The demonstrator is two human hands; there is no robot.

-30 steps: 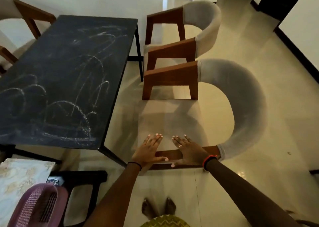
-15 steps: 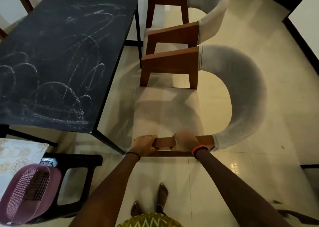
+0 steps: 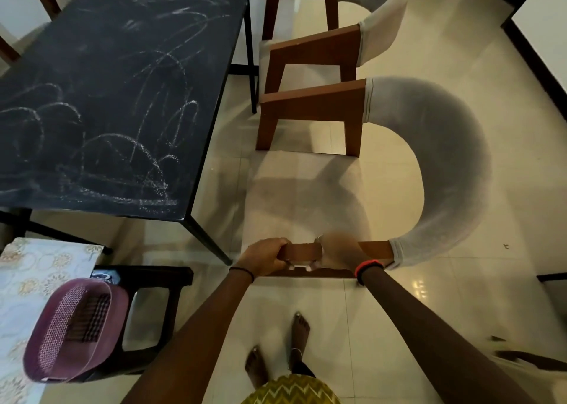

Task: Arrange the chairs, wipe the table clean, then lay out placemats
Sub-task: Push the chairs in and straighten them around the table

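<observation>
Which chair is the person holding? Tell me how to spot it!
Find the big black table covered in chalk scribbles. Two wooden chairs with curved grey backs stand along its right edge. It is the nearer chair, the only one whose wooden arm is gripped by the left hand and right hand; the farther chair is untouched.

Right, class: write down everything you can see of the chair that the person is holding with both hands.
The held chair has a pale beige padded seat, a curved backrest in light grey fabric and brown wooden side frames. It appears to stand upright on the tiled floor, facing the black table with a gap between. The left hand and the blurred right hand grip its near wooden arm. Its far side frame stands close beside a matching chair.
</observation>
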